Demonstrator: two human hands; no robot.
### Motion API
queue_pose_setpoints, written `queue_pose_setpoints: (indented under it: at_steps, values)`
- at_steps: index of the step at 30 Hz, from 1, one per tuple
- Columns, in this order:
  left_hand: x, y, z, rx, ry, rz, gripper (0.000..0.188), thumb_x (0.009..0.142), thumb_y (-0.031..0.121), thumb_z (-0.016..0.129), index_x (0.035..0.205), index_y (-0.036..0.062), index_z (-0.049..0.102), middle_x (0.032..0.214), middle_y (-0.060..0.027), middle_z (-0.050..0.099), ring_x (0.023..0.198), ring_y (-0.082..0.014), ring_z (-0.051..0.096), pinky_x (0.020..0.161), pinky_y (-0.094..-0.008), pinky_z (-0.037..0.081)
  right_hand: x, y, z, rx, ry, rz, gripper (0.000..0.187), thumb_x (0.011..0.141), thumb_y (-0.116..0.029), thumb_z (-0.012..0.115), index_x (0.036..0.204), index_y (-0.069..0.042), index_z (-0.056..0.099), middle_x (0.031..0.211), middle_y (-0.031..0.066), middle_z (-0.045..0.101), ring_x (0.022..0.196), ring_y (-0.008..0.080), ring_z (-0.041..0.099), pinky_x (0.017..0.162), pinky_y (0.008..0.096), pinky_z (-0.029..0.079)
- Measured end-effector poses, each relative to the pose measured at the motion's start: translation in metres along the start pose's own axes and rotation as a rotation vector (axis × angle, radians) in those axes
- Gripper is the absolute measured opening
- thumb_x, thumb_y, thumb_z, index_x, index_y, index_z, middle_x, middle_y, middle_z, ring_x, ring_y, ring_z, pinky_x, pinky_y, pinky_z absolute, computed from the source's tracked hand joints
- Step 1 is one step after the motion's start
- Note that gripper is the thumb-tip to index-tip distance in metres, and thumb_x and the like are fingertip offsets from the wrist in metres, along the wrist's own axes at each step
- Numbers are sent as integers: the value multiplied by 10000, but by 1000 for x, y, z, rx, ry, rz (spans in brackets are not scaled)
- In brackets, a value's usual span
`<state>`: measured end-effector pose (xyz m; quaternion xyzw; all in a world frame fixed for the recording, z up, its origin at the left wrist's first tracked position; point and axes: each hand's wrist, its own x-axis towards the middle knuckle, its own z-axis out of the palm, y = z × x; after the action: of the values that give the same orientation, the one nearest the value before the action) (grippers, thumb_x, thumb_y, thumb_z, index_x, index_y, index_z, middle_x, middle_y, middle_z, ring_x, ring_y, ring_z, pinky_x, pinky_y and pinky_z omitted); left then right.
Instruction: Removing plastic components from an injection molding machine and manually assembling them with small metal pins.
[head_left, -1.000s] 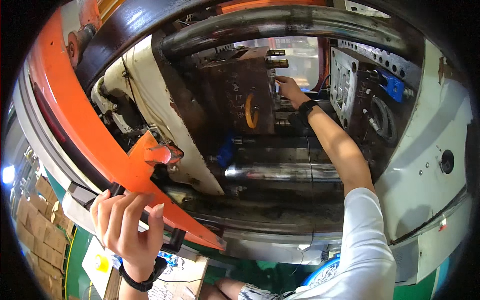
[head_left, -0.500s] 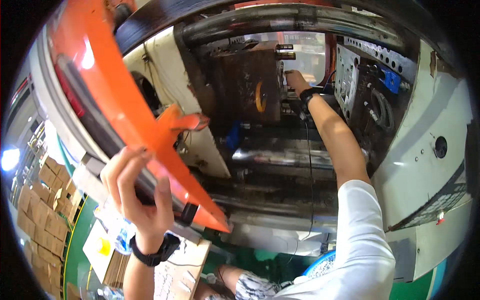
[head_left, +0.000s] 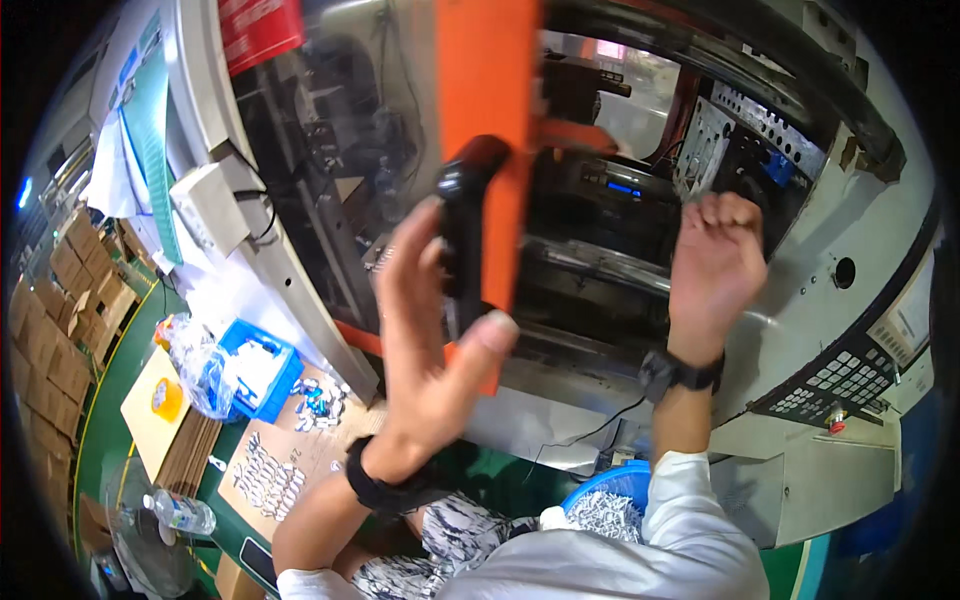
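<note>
An orange sliding machine door point(head_left: 488, 90) with a clear window stands partway across the machine opening. My left hand point(head_left: 425, 350) is against the door's black handle point(head_left: 465, 225), its fingers stretched upward and the thumb apart, not wrapped round it. My right hand point(head_left: 715, 265) is raised in front of the opening, to the right of the door. Its fingers are curled, and whatever they may hold is hidden. Past it, inside the machine, a metal mould plate point(head_left: 705, 140) shows. The other mould half is mostly behind the door.
At the left, a table point(head_left: 335, 455) bears rows of small white parts point(head_left: 268, 478) and a blue bin point(head_left: 262, 370). A blue tub point(head_left: 630, 480) of white scraps stands below the machine. A keypad panel point(head_left: 835, 385) is at the right; stacked cartons point(head_left: 60, 350) stand far left.
The orange door has slid right across the opening, and my left hand has moved right with it. My right hand has come back out from between the mould halves, toward me.
</note>
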<state>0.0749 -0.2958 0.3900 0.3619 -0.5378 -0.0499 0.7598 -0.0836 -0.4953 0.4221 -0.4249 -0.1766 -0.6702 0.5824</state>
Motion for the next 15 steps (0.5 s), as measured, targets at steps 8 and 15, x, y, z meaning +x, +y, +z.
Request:
queue_pose_setpoints:
  at_steps: [8,15]
  values:
    - [-169,28,-50,111,-248,-491,951,582,361,912,1331,-23,471,1284,-168,563,1177,-234,555,972,-351,436,-148,45,143,104,-201,-267,166,883,-125,551,737,-63,501,744,72,495,640,199,481,552,298,413]
    - [-249,73,-90,286,608,-644,398,800,87,762,1132,-66,603,904,-23,677,810,-51,556,761,-226,478,-253,125,247,-160,-557,-321,217,748,75,581,926,-44,618,880,72,610,753,246,602,651,330,493]
